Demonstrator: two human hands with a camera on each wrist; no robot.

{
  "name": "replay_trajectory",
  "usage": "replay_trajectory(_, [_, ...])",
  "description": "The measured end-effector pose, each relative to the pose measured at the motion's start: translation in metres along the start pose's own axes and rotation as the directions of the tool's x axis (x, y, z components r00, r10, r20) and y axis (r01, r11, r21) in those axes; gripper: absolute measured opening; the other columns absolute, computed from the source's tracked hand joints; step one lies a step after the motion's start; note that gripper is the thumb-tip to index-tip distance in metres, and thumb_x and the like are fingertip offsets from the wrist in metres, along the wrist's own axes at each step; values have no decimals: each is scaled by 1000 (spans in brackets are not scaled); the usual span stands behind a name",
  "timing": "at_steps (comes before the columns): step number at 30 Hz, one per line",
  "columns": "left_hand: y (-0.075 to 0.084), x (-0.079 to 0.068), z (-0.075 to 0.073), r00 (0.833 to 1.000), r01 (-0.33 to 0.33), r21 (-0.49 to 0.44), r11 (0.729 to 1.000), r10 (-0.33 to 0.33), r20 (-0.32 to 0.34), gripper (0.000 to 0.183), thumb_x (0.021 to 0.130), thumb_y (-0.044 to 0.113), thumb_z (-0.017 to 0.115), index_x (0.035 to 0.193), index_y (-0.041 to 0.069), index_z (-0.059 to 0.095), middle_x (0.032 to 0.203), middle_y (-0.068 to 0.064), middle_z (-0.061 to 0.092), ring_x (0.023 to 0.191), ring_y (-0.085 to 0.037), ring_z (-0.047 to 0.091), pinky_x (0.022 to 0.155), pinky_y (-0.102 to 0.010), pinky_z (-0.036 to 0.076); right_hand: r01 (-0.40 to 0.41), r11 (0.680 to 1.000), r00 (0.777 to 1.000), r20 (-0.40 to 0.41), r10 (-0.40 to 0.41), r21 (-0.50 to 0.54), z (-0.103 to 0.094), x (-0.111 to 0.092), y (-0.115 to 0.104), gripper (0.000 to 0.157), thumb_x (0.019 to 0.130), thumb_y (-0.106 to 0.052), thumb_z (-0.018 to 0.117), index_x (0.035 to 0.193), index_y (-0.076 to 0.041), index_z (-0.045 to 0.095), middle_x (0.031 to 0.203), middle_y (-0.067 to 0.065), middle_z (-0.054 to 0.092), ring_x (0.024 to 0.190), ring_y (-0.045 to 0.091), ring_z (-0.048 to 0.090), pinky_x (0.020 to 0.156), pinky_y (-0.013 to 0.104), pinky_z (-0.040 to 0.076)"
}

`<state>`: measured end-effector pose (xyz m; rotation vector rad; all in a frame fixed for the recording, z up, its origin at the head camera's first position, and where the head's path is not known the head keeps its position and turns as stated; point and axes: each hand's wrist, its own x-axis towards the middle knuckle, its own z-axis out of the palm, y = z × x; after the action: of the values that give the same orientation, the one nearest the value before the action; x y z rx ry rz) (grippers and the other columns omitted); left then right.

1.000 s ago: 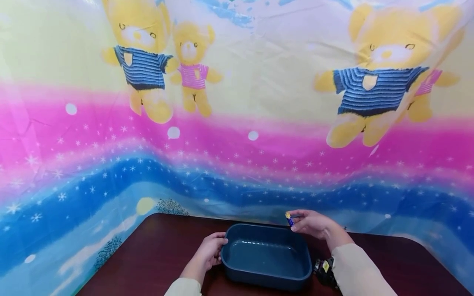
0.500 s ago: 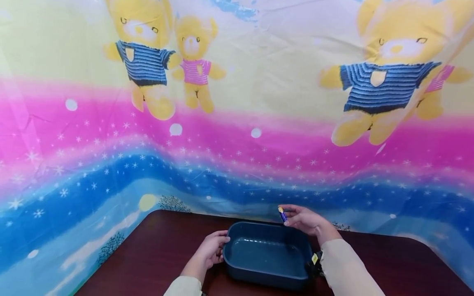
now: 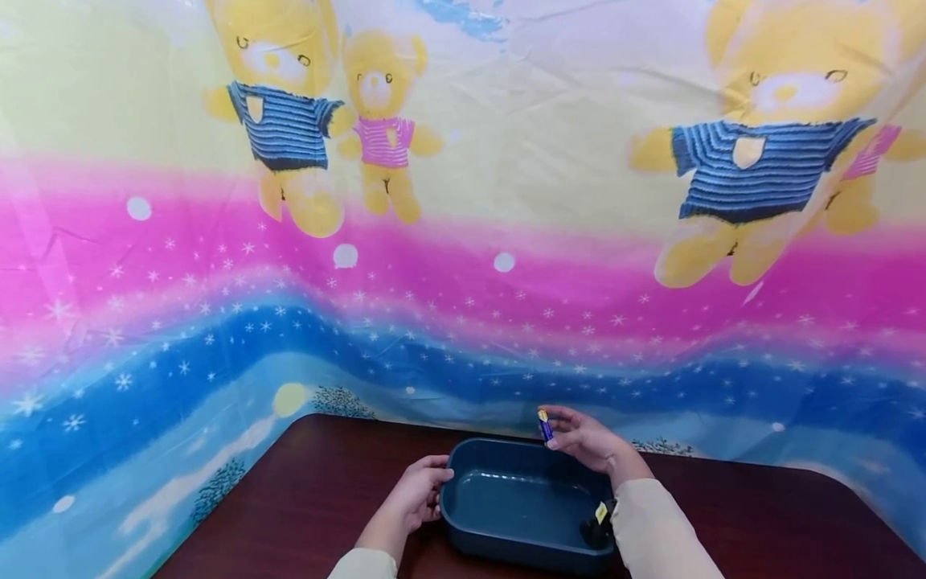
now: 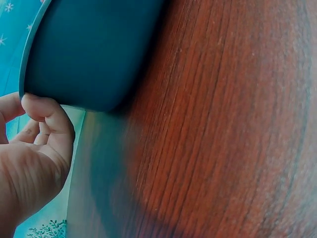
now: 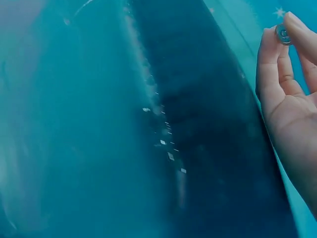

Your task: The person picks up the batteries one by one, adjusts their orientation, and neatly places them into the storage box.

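A dark teal rectangular basin [image 3: 517, 544] sits on the table; no object shows on its floor. At its left end my left hand [image 3: 418, 492] pinches the rim, with the thumb against the outer wall [image 4: 74, 59] in the left wrist view. Above the far right part of the rim, my right hand [image 3: 586, 441] holds a small blue-purple battery [image 3: 546, 426] with a gold end between thumb and fingertips. From the right wrist, the round metal end of the battery [image 5: 284, 34] faces the camera. The other fingers of that hand lie loosely bent behind it.
A dark red-brown wooden table [image 3: 304, 490] carries the basin. Behind it hangs a cloth backdrop [image 3: 463, 322] printed with bears and snowflakes. A black wrist camera [image 3: 596, 527] on the right arm overlaps the basin's right end in the head view.
My right hand has moved left with the battery, from beyond the basin's far right corner to above its far rim. The left hand still holds the rim.
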<state>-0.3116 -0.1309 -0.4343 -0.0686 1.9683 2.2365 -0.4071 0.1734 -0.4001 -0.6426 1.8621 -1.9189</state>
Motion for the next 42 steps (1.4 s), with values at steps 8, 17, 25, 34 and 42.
replay_trajectory(8, [2,-1,1,1000,-11,28,1000,11,18,36,92,10,50,126,2,44,75,-5,46,55,-11,39,49,-21,38,-3,1000,1000,-7,3,-7,8,5,6,70,80,4,64,141,0,28,119,18,46,106,26,52,87,33,47])
replay_trajectory(17, [-3,0,3,1000,-29,62,998,28,11,33,93,11,50,125,3,46,76,-5,49,56,-12,42,48,-22,41,-12,988,1000,-18,9,-157,17,8,7,63,79,-2,69,135,1,39,110,15,52,96,23,54,83,35,49])
replay_trajectory(25, [1,-2,1,1000,-20,86,996,20,5,32,93,11,51,123,4,46,76,-6,50,57,-12,43,48,-22,42,32,973,999,14,-30,-229,27,12,6,62,78,-4,72,131,4,41,102,12,59,87,23,61,76,37,52])
replay_trajectory(34, [3,-4,0,999,34,103,994,-35,2,31,91,11,53,121,7,48,78,-8,50,60,-15,46,50,-23,43,14,951,994,104,19,-310,45,19,5,60,76,-6,74,127,6,45,92,14,66,79,25,64,67,38,53])
replay_trajectory(42, [6,-4,1,999,34,100,994,-34,-3,32,91,11,54,122,7,47,78,-8,48,58,-14,43,50,-23,43,2,916,991,127,53,-401,49,21,3,50,77,-11,73,119,5,51,87,11,68,76,26,66,66,38,53])
